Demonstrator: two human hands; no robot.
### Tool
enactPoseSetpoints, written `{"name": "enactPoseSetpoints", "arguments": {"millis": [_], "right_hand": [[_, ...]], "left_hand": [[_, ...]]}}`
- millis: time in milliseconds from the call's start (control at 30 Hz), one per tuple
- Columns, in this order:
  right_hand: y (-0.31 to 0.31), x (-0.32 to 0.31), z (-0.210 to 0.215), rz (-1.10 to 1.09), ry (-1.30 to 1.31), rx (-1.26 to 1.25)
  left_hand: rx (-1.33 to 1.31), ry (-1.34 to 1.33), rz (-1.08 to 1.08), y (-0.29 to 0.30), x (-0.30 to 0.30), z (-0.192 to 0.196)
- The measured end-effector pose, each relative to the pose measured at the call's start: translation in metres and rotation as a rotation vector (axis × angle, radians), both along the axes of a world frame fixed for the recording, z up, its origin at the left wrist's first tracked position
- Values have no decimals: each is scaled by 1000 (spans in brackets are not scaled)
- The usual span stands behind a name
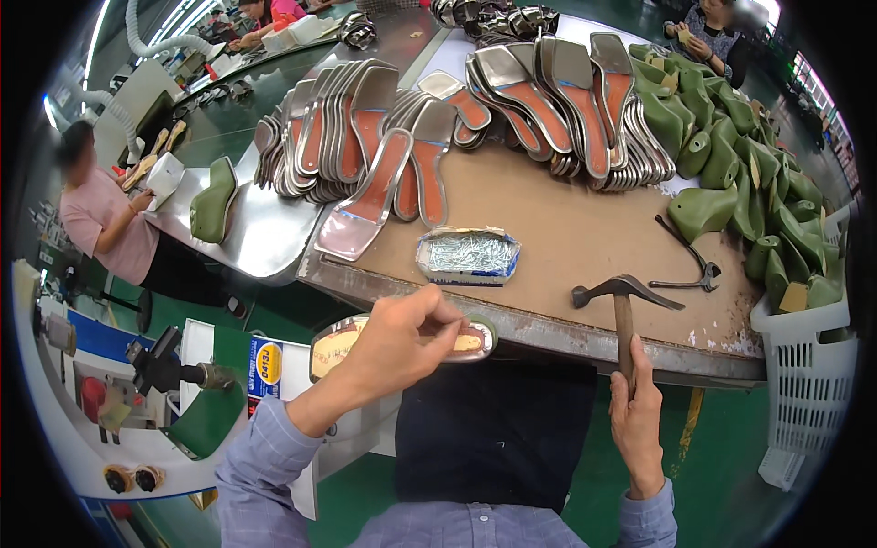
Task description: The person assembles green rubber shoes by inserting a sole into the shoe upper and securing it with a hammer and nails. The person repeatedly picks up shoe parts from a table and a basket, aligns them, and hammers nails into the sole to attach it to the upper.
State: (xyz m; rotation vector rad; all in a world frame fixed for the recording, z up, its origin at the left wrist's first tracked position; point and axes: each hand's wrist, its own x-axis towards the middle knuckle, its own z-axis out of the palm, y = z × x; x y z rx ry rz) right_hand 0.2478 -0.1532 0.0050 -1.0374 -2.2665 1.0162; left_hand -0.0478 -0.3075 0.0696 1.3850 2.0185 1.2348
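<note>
My right hand (637, 411) grips the wooden handle of a claw hammer (624, 320), its dark metal head raised over the table's front edge. Fingers of my left hand (411, 340) are pinched together above a shoe last (482, 340) with an insole (469, 343) on its upturned sole. What the pinch holds, if anything, is too small to make out, and the hand hides the middle of the insole. Just beyond stands a small box of nails (469, 256) with blue edges. One loose insole (367, 196) in orange and silver leans toward the box.
Stacks of insoles (548, 105) line the back of the brown work table (585, 233). A pincer-like tool (699, 260) lies at right, near heaped green shoe lasts (731, 146) and a white basket (808, 356). Another last (214, 201) stands on the metal table, where a person (114, 210) works.
</note>
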Motion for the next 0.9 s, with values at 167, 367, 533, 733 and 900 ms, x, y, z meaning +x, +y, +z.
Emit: {"name": "enactPoseSetpoints", "arguments": {"millis": [167, 367, 533, 733, 900], "right_hand": [[-5, 5, -12, 58, 47, 246], [-8, 3, -9, 50, 35, 184], [-8, 3, -3, 15, 34, 144], [-6, 4, 0, -39, -12, 37], [-6, 4, 0, -26, -17, 83]], "left_hand": [[0, 89, -36, -1, 0, -1], [-118, 15, -50, -1, -1, -9], [-303, 15, -124, 7, -6, 0], [-296, 1, -116, 7, -7, -2], [-300, 0, -128, 6, -8, -2]]}}
